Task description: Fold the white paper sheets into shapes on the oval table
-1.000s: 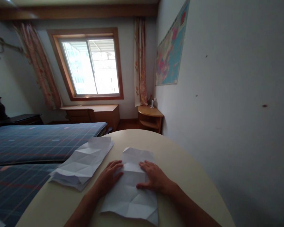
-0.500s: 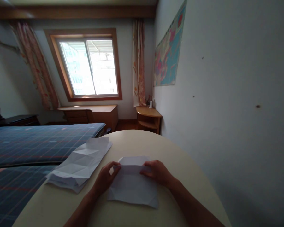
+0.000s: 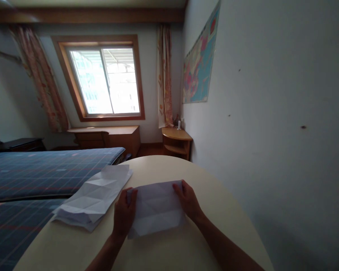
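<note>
On the far left is a bed [image 3: 36, 173] with a blue checked cover, and it comes near the round counter [image 3: 214, 214]. Behind the bed, under a window [image 3: 103, 81], stands a wooden desk [image 3: 107, 137]. On the left side of the counter lies a paper stack [image 3: 92, 197] with many crease lines. Just right of this stack is the left hand [image 3: 124, 214], and its grip is clamped on the left edge of a white sheet [image 3: 156, 209]. The sheet is at the middle of the counter, between both hands, and it shows soft creases too. The right hand [image 3: 188, 201] has its grip clamped on the upper right corner of the same sheet. Further right, a small wooden nightstand [image 3: 176, 143] stands beyond the counter, and a colored map [image 3: 199, 67] hangs on the wall [image 3: 271, 113].
</note>
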`<control>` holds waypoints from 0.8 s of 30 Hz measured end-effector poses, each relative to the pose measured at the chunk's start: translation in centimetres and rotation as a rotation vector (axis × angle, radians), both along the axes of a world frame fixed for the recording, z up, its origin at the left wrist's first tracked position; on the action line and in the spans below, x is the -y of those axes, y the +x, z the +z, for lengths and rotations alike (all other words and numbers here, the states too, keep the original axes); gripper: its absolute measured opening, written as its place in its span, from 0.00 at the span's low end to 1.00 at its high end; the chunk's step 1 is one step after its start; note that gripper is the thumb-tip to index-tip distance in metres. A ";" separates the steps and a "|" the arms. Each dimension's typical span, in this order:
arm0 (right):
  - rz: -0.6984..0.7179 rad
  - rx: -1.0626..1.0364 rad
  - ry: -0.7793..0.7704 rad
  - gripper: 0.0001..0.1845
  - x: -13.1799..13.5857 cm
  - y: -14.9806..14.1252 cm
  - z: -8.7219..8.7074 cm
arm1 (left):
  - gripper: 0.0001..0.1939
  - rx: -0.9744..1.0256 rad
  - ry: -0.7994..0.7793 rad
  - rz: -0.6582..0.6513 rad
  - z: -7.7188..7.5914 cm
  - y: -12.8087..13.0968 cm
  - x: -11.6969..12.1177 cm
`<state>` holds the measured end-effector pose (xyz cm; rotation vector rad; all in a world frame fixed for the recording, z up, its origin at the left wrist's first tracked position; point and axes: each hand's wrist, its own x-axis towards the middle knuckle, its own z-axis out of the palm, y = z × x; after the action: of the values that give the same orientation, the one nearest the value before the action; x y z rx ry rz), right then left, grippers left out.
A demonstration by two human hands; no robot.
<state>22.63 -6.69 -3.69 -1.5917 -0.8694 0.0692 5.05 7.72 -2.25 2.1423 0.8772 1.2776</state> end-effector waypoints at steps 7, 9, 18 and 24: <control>-0.069 -0.002 -0.037 0.18 -0.2 -0.3 -0.1 | 0.16 -0.116 -0.050 0.054 -0.5 0.3 -0.3; -0.050 -0.015 -0.069 0.17 -0.4 0.0 -0.6 | 0.16 -0.154 -0.086 0.041 -1.0 0.4 -0.7; -0.019 -0.128 -0.224 0.15 -1.7 1.8 -3.3 | 0.21 -0.289 0.462 -0.072 -1.3 0.9 1.6; 0.141 -0.220 -0.315 0.14 -1.6 2.1 -3.4 | 0.17 -0.474 0.368 -0.226 0.8 0.8 4.3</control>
<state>24.75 -5.10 -7.10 -1.7716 -0.8243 0.4937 5.86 3.42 -1.41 2.8143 0.5731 0.8807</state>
